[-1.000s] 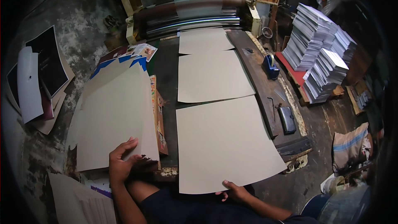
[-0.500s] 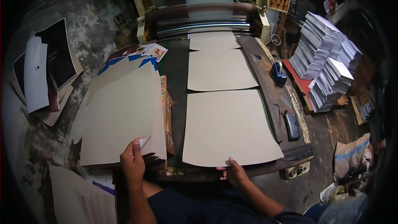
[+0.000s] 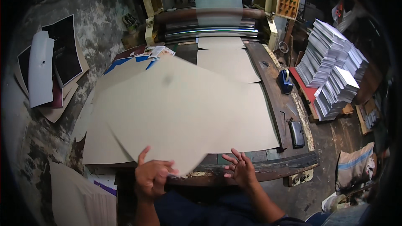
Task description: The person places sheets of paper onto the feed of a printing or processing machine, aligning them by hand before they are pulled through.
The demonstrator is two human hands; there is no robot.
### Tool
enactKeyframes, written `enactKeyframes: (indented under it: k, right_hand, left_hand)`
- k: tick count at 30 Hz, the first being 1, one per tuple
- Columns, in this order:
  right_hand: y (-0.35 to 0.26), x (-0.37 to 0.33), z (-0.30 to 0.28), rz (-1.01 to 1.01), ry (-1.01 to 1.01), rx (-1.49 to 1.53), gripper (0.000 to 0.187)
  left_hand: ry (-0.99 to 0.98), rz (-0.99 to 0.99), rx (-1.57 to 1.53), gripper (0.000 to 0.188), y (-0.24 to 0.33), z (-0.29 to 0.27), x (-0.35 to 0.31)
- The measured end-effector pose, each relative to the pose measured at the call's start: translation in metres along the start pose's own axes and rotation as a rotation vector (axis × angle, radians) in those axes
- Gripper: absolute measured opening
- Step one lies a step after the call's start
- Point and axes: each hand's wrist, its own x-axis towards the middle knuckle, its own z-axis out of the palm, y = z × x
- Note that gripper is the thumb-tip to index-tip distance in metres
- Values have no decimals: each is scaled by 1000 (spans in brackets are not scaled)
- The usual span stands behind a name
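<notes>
At the centre, I find a slanted sheet point(image 3: 155, 113) overlapping the paper stack point(image 3: 98, 146) and the sheet row point(image 3: 228, 62). The left hand point(image 3: 154, 178), fingers part-curled, is at its near edge; whether it grips, I cannot tell. The right hand point(image 3: 240, 169) is spread, holding nothing. A slack, one-sided hold could drop the sheet crooked, creasing a corner.
</notes>
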Motion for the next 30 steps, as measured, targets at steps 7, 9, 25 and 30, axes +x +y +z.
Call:
enactKeyframes:
  k: [7,9,25,30]
  right_hand:
    - [-25,-29,5,34,10,-274,42]
    - [-6,-19,-36,118,-50,-120,31]
    - [69,-107,-72,230,-25,-396,47]
    - [67,-91,-65,170,-35,-258,47]
  left_hand:
    - [-483,74,-96,36,7,7,-4]
    - [-250,150,38,23,-10,3,3]
    - [-128,-389,-163,31,-78,-27,7]
    - [153,-432,-138,31,-73,-6,7]
